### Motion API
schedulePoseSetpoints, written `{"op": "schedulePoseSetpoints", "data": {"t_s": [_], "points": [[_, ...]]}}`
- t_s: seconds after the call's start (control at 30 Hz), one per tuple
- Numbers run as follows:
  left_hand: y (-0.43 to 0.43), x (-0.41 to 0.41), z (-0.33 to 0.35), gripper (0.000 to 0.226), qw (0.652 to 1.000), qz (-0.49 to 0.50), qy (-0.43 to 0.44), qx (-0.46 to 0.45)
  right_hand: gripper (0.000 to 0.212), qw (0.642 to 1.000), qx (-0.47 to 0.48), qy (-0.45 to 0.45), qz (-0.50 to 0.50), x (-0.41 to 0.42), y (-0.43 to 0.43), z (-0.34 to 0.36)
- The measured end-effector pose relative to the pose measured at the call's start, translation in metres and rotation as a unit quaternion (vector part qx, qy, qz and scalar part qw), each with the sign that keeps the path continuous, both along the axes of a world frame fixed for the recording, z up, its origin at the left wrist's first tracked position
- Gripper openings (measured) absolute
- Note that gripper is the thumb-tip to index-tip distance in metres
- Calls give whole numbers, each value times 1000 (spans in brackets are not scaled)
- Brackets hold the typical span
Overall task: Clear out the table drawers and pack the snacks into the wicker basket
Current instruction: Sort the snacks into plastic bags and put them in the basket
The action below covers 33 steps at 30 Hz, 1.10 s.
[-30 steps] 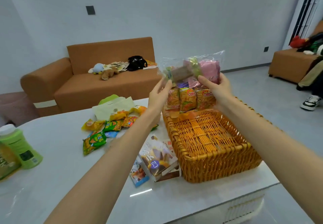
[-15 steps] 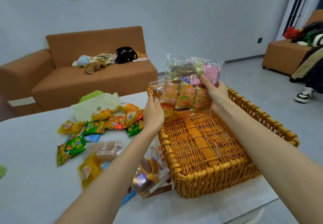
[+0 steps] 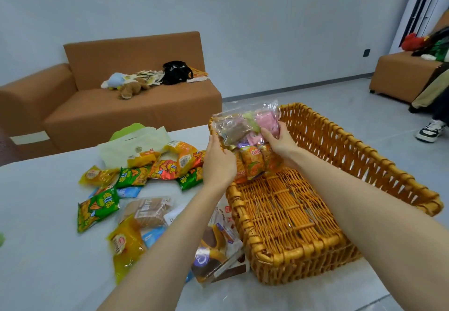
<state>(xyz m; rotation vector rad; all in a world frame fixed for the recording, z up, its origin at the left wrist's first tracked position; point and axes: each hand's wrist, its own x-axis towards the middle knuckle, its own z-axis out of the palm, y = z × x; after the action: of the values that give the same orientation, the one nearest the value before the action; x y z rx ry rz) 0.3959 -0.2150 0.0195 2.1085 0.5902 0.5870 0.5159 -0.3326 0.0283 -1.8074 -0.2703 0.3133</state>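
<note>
Snack bag (image 3: 239, 131), packed with mixed packets, is gripped by both hands at the 11 o'clock corner of the wicker basket (image 3: 340, 145). Right hand (image 3: 279, 141) fingers (image 3: 268, 132) curl over the bag's right edge; left hand (image 3: 218, 162) grips the left edge, fingertips hidden behind the packets. Bag stands upright, long axis 6 to 12 o'clock; whether its lower end touches the basket floor cannot be confirmed. Open basket floor lies at 6 o'clock of the fingers, both hands equally near, so laying the bag down toward the wearer is the probable move. Loose snacks (image 3: 136, 177) lie on the table (image 3: 36, 225) at 9 o'clock; drawers are out of view.
</note>
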Motion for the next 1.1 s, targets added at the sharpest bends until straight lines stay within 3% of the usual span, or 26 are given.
{"op": "schedulePoseSetpoints", "data": {"t_s": [0.07, 0.13, 0.23, 0.3, 0.37, 0.47, 0.6, 1.0, 1.1], "points": [[-1, 0, 2, 57, 1000, 5, 8, 6, 85, 992, -124, -18, -17, 3, 4, -11], [-1, -2, 3, 57, 1000, 8, 12, 4, 79, 978, -182, -66, -81, -1, 8, -12], [-3, -5, 6, 57, 1000, 6, 17, -1, 66, 921, -226, -264, -177, -13, 8, -3], [-4, -7, 6, 57, 1000, 5, 13, -5, 53, 879, -256, -385, -114, -21, 8, 2], [-4, -7, 6, 58, 1000, 5, 9, -6, 58, 853, -300, -427, -19, -27, 11, -1], [-3, -7, 6, 57, 1000, 6, 6, -11, 73, 862, -337, -371, 73, -27, 11, -6], [-4, -6, 5, 55, 1000, 11, 9, -10, 75, 882, -371, -250, 145, -20, 5, -16], [-10, -20, 21, 57, 997, -27, 69, -11, 70, 858, -451, -218, 119, -46, 4, -1], [-12, -38, 28, 60, 993, -67, 95, -19, 69, 840, -466, -260, 101, -65, -8, 13]]}}
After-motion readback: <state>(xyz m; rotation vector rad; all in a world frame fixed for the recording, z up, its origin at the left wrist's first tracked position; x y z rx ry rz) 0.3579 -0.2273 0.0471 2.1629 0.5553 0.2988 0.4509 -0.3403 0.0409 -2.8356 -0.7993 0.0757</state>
